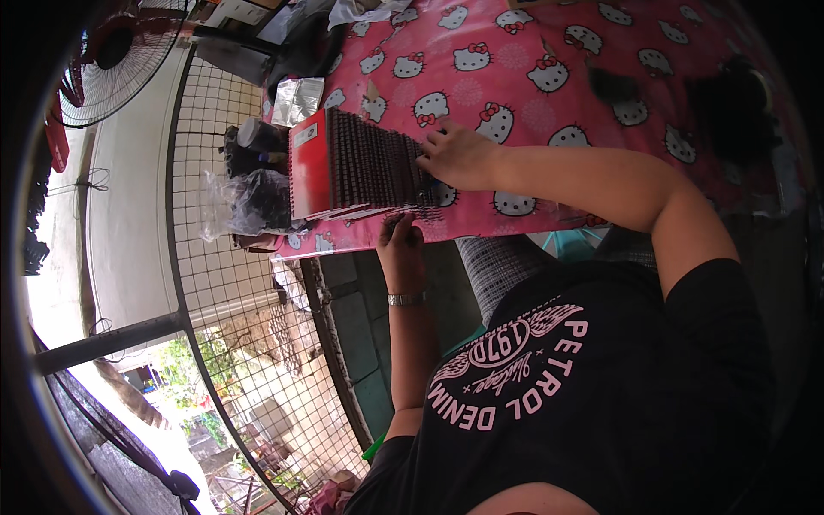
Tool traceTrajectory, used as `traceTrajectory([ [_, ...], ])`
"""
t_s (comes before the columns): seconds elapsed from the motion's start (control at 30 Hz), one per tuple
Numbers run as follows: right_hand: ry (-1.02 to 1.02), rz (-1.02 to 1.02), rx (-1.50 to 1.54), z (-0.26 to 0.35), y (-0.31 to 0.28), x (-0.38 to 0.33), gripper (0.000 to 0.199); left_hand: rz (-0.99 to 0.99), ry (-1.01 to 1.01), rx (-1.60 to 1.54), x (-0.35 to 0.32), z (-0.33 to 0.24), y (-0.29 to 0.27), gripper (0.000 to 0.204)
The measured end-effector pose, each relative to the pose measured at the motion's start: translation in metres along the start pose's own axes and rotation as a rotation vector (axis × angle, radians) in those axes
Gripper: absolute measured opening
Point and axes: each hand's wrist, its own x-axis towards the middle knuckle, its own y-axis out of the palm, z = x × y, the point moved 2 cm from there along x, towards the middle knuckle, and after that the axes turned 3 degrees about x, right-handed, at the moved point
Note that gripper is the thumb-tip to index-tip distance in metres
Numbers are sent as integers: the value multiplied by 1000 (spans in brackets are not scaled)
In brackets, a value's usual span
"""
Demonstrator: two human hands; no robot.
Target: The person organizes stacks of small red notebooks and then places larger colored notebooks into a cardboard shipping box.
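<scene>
While the dark ribbed rectangular block of close-set rows (373, 163) lies flat on the pink cartoon-cat-patterned plastic tablecloth (532, 77), both hands work at the same end of it. That block is the landmark for all positions below. Its long axis runs from a red flat card-like panel (310, 163) at one end to the hands at the other end.

Right hand (459, 154): rests on the tablecloth, fingers spread and lying flat, fingertips (427, 148) touching the block's end edge. No grip is formed.

Left hand (400, 236): comes up from below the table edge, just beside the block's corner. Fingers are curled toward that corner; whether they pinch anything cannot be told. A silver metal wristwatch (405, 299) sits on this wrist.

Nearer hand: the right, which is in contact with the block.

Beyond the red panel, clear plastic bags of dark items (253, 202) stand against a black wire grid fence (215, 112).
</scene>
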Motion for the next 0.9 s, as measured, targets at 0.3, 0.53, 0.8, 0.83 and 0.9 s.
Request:
traceTrajectory([
  [0.3,181,503,194,8,11,14,18,-30,-53,2,6,-1,11,14],
  [0.53,-1,169,-20,7,15,0,15,-30,-116,-160,5,3,10,12],
  [0.8,196,468,176,5,21,4,15,-15,-20,-24,11,15,-4,13],
  [0.83,123,304,108,3,20,-2,15,-21,-38,-35,10,14,-2,13],
  [0.9,-23,-24,-30,0,18,-11,14,-42,-115,-102,11,13,6,14],
])
